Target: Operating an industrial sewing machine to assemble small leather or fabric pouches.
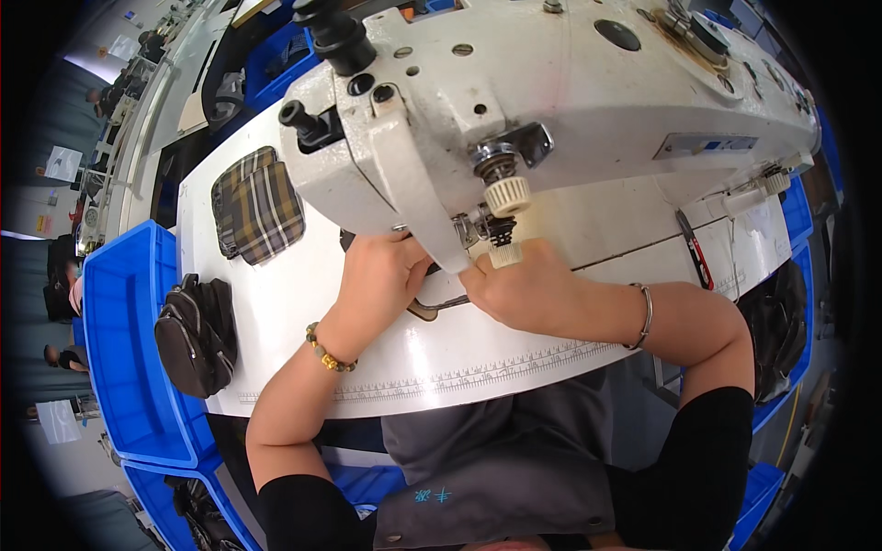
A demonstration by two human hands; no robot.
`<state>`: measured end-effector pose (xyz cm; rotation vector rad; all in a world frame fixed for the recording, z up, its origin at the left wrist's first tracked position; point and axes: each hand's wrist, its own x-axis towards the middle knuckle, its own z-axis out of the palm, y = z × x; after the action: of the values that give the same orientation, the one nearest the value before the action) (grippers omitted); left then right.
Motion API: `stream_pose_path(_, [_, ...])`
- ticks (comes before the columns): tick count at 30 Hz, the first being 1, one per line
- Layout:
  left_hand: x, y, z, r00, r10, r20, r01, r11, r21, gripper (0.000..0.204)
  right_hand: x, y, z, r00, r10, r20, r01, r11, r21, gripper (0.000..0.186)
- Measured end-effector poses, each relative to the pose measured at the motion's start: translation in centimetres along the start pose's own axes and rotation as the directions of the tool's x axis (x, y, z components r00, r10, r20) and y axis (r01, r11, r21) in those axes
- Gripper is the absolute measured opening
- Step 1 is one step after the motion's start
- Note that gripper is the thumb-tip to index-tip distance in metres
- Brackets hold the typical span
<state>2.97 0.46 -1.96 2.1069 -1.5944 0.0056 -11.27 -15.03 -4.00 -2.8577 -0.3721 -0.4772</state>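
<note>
Both of my hands are under the head of a white industrial sewing machine [570,92]. My left hand [381,280], with a beaded bracelet on the wrist, is closed, thumb and fingers on a dark fabric piece [446,303]. Close by, on the other side of the presser area, my right hand [519,289] is curled with its fingertips pressed on the same piece. A tan edge [422,313] of the work sticks out between the hands. The machine's head hides the needle and several fingertips.
Stacked plaid fabric pieces [259,207] lie on the white table [367,381] at the left. A small black bag [196,335] sits at its left edge, beside a blue bin [129,349]. A red-and-black cutter [695,250] lies at the right. A printed ruler runs along the front edge.
</note>
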Motion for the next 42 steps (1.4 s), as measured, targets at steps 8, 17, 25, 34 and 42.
stream_pose_path(8, [0.0, -0.8, 0.1, 0.974, -0.224, 0.024, 0.224, 0.95, -0.218, 0.02, 0.1, 0.5, -0.2, 1.0, -0.023, 0.0, 0.023, 1.0, 0.017, 0.004])
stream_pose_path(17, [0.7, 0.2, -0.9, 0.957, -0.266, 0.12, 0.277, 0.956, -0.091, 0.02, -0.1, 1.3, -0.7, 0.996, -0.059, -0.059, 0.059, 0.998, 0.001, 0.003])
stream_pose_path(25, [0.4, -0.8, 0.3, 0.991, -0.127, -0.036, 0.117, 0.973, -0.201, 0.018, 0.0, 1.1, -0.6, 0.99, -0.052, -0.129, 0.059, 0.997, 0.053, 0.005])
stream_pose_path(34, [1.1, 0.4, -0.9, 0.991, -0.131, -0.027, 0.13, 0.99, -0.052, 0.017, -0.3, 0.8, -0.5, 0.996, -0.041, -0.076, 0.043, 0.999, 0.029, 0.004])
stream_pose_path(42, [1.5, -0.5, -0.8, 0.984, -0.165, -0.069, 0.16, 0.984, -0.079, 0.032, 0.1, 1.7, 0.3, 0.995, -0.058, -0.082, 0.061, 0.997, 0.037, 0.003])
